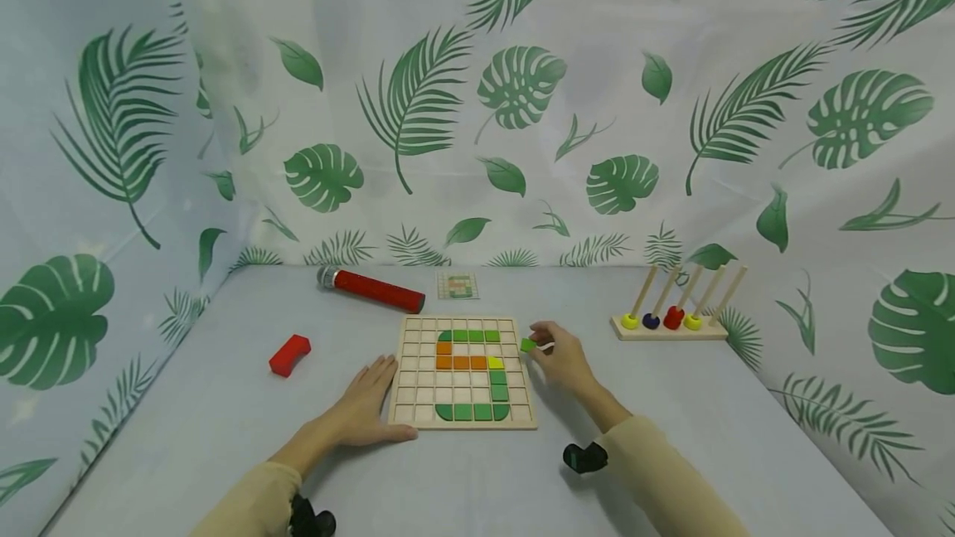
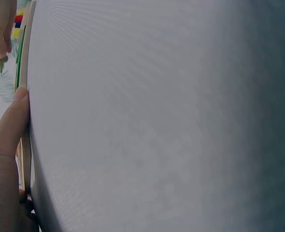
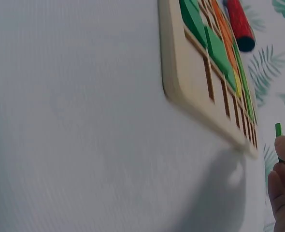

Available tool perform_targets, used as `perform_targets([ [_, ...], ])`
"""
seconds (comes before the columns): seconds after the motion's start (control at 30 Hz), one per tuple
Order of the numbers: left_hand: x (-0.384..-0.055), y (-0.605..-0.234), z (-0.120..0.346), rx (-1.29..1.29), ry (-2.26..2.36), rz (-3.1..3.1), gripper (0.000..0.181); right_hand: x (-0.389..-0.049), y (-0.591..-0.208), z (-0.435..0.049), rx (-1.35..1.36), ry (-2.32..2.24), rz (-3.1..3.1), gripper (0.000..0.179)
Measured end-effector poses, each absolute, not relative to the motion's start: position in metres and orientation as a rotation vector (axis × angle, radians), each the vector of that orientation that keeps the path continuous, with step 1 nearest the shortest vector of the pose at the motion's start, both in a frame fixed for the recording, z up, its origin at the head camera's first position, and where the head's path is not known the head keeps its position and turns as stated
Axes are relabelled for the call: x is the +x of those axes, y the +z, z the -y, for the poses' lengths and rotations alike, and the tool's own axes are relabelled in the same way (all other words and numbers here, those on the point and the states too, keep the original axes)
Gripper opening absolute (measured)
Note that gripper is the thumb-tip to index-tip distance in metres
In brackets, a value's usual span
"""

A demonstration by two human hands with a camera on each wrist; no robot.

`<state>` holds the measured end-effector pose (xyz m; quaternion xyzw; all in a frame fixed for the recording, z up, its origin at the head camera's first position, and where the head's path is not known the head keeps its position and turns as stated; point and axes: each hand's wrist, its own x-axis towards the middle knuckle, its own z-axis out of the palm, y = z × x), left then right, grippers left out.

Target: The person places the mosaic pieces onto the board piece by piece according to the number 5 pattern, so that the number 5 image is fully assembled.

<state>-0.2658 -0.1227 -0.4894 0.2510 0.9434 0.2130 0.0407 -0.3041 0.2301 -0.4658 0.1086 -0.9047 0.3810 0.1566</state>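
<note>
A wooden grid board [image 1: 416, 394] lies on the table, with green, orange and yellow tiles set in some of its squares. Against its left side and near corner rests my left hand [image 1: 363, 406], fingers extended and thumb along the front edge. Just beyond the board's right edge, my right hand [image 1: 564, 361] pinches a small light-green tile [image 1: 528, 345] between thumb and fingertips. In the right wrist view the same tile [image 3: 278, 129] sticks up from the fingertips. The left wrist view shows the left thumb [image 2: 12, 118] touching the board's edge.
Behind the board lie a red microphone [image 1: 379, 289] and a small pattern card [image 1: 458, 286]. A red curved block [image 1: 289, 355] is at the left. A wooden peg stand [image 1: 669, 334] with coloured beads stands at the back right. Leaf-printed cloth [image 1: 522, 205] hangs around the table.
</note>
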Motion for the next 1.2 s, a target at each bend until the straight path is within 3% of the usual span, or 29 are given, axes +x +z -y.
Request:
perform_targets([
  [0.7,-0.267,-0.485,0.123,0.808,0.665,-2.897,0.114,-0.278,-0.465,-0.151,0.796,1.118,2.645,0.035],
  [1.2,-0.265,-0.484,0.124,0.787,0.646,-2.873,0.114,-0.270,-0.470,-0.117,0.922,1.045,2.740,0.030],
])
